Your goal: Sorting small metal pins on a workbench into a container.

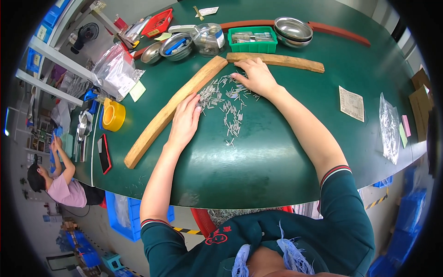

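Note:
Several small metal pins (227, 104) lie scattered on the green table (277, 157). My left hand (185, 121) rests flat at the left edge of the pile, fingers together, beside a long wooden strip (171, 110). At the pile's far edge, my right hand (255, 76) lies palm down with fingers spread over some pins, just below a second wooden strip (276, 61). The two strips meet in a corner at the far side of the pins. Neither hand grips anything.
Behind the strips stand a green tray (252, 40), stacked metal bowls (292, 31), a clear jar (208, 39), small bowls (176, 46) and a red tray (157, 22). Yellow tape (113, 115) and a phone (104, 153) lie left. Plastic bags (390, 127) and a paper slip (351, 103) lie right. Another person (60, 180) sits lower left.

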`<action>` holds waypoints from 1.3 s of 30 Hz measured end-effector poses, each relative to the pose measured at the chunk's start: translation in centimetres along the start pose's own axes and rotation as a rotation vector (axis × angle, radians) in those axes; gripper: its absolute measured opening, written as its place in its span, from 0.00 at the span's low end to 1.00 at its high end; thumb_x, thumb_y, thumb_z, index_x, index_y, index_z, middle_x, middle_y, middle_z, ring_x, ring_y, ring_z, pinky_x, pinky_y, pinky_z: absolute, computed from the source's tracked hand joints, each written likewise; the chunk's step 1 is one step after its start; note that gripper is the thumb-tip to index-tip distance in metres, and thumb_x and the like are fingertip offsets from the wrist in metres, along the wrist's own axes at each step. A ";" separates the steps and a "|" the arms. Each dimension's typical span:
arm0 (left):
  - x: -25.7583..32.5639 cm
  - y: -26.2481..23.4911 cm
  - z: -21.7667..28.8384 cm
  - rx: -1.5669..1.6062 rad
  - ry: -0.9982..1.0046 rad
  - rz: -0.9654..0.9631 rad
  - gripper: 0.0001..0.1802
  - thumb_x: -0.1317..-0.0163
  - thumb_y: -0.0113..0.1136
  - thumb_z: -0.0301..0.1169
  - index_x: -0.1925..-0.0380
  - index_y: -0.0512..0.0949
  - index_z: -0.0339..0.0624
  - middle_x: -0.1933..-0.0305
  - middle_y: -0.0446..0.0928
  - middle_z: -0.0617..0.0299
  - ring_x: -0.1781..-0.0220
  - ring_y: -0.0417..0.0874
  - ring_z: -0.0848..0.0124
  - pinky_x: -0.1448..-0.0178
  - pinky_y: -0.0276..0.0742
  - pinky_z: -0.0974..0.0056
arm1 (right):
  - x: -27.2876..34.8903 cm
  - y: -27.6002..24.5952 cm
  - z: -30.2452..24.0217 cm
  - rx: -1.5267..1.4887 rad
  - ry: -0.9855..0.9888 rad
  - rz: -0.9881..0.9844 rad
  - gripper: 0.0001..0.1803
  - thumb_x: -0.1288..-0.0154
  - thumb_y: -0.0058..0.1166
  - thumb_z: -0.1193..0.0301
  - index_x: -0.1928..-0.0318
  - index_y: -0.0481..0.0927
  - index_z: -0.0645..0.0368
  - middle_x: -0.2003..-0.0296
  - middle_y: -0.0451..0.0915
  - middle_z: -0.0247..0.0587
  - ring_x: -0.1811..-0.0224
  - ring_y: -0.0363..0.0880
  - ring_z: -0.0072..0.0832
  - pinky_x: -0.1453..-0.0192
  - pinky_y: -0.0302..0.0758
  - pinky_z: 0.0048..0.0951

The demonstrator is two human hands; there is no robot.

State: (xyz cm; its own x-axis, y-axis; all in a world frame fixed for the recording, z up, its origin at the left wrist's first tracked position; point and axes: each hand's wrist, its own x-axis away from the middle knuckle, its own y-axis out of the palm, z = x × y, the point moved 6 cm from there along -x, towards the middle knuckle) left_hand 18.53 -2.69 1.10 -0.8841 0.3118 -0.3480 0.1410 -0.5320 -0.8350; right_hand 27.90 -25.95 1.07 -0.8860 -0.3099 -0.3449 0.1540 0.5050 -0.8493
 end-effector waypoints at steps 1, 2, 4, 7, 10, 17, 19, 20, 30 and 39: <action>-0.4 0.4 0.1 0.009 0.019 0.001 0.20 0.28 0.51 0.33 0.40 0.73 0.35 0.33 0.70 0.48 0.31 0.69 0.52 0.28 0.64 0.55 | 0.0 0.2 0.1 -0.034 -0.038 0.020 0.28 0.31 0.55 0.50 0.41 0.79 0.56 0.42 0.78 0.46 0.36 0.70 0.42 0.31 0.65 0.40; -0.8 0.8 0.3 0.019 0.038 0.002 0.20 0.28 0.51 0.33 0.40 0.73 0.34 0.33 0.70 0.48 0.31 0.69 0.52 0.28 0.64 0.55 | 0.0 0.2 0.3 -0.068 -0.076 0.040 0.26 0.31 0.55 0.51 0.41 0.79 0.56 0.43 0.78 0.45 0.37 0.71 0.42 0.32 0.66 0.40; -1.6 1.4 0.7 0.081 0.057 -0.017 0.21 0.28 0.51 0.34 0.40 0.73 0.34 0.33 0.70 0.48 0.31 0.69 0.52 0.28 0.64 0.55 | -0.1 0.1 -0.2 -0.232 -0.090 -0.104 0.26 0.31 0.55 0.52 0.42 0.79 0.56 0.44 0.79 0.45 0.39 0.72 0.41 0.33 0.67 0.39; -3.3 2.1 1.0 0.133 0.126 -0.005 0.22 0.28 0.52 0.35 0.40 0.73 0.33 0.34 0.71 0.47 0.32 0.70 0.52 0.28 0.65 0.55 | -0.1 0.4 -0.4 -0.382 -0.138 -0.139 0.24 0.31 0.56 0.54 0.43 0.80 0.57 0.47 0.81 0.46 0.42 0.76 0.40 0.35 0.70 0.37; -4.9 3.2 1.0 0.099 0.120 0.009 0.21 0.29 0.52 0.35 0.41 0.74 0.33 0.36 0.72 0.47 0.32 0.71 0.52 0.28 0.65 0.55 | -0.6 0.3 -1.4 -0.269 -0.241 -0.100 0.26 0.31 0.56 0.53 0.42 0.79 0.60 0.43 0.79 0.49 0.37 0.74 0.42 0.31 0.68 0.39; -5.6 4.1 1.7 0.125 0.114 -0.014 0.20 0.29 0.51 0.35 0.42 0.75 0.35 0.36 0.73 0.48 0.33 0.72 0.53 0.30 0.67 0.55 | 0.2 1.9 -3.5 -0.282 -0.348 -0.082 0.26 0.27 0.47 0.54 0.42 0.78 0.62 0.41 0.77 0.52 0.35 0.72 0.44 0.29 0.66 0.41; -4.1 3.6 2.3 0.146 0.105 -0.036 0.20 0.29 0.51 0.35 0.42 0.75 0.35 0.36 0.73 0.49 0.33 0.72 0.54 0.30 0.67 0.55 | 1.7 1.7 -4.5 -0.270 -0.386 -0.126 0.27 0.25 0.45 0.54 0.41 0.76 0.64 0.39 0.76 0.53 0.34 0.71 0.46 0.28 0.64 0.42; -3.2 3.4 2.8 0.141 0.129 -0.043 0.20 0.29 0.52 0.35 0.42 0.75 0.36 0.36 0.73 0.50 0.33 0.72 0.54 0.30 0.67 0.56 | 2.6 1.6 -4.6 -0.271 -0.403 -0.132 0.27 0.25 0.45 0.54 0.41 0.76 0.64 0.39 0.76 0.53 0.34 0.71 0.46 0.28 0.64 0.42; 2.3 0.8 5.0 -0.005 0.194 0.020 0.22 0.29 0.52 0.36 0.41 0.75 0.35 0.32 0.70 0.48 0.29 0.68 0.52 0.26 0.61 0.50 | 6.4 -2.7 -5.2 -0.243 -0.413 -0.067 0.26 0.26 0.49 0.58 0.37 0.73 0.62 0.36 0.73 0.50 0.31 0.67 0.43 0.26 0.61 0.44; 0.0 0.4 -0.2 0.044 -0.064 0.141 0.18 0.28 0.51 0.35 0.45 0.78 0.37 0.38 0.75 0.50 0.34 0.73 0.54 0.31 0.68 0.56 | 4.2 -3.0 4.9 0.101 0.055 0.247 0.19 0.31 0.54 0.60 0.46 0.81 0.58 0.50 0.79 0.49 0.46 0.75 0.48 0.38 0.71 0.43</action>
State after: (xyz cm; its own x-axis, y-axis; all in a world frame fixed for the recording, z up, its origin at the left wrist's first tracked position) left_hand 18.70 -2.73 0.62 -0.8839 0.1813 -0.4312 0.2472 -0.6015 -0.7596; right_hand 25.90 -32.75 0.25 -0.8381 -0.1412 -0.5270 0.4090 0.4765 -0.7782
